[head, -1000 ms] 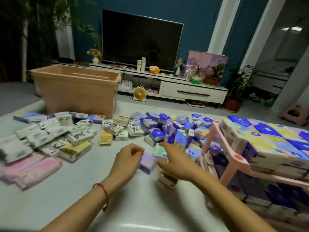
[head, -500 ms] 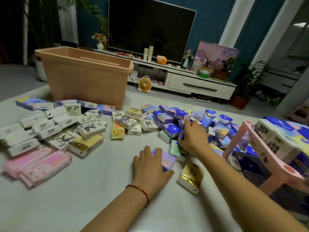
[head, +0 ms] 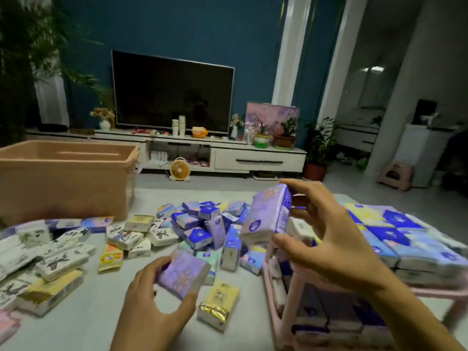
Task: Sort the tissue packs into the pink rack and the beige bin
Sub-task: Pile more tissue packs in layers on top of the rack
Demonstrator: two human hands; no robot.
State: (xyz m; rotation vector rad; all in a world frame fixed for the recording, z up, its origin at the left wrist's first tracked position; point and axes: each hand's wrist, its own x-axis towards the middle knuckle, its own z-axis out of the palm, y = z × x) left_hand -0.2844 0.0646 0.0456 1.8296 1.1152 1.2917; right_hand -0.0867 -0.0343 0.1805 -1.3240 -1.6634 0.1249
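Above table (head: pixel 76 323), purple pack (head: pixel 266 216) between fingers (head: pixel 301 184)

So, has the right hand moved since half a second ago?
Yes. The right hand was down on the pile of blue packs; now it holds a purple pack raised above that pile, nearer the pink rack.

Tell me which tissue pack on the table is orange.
The orange pack lying left of the blue pile, beside white ink-print packs; no other pack shows that colour.
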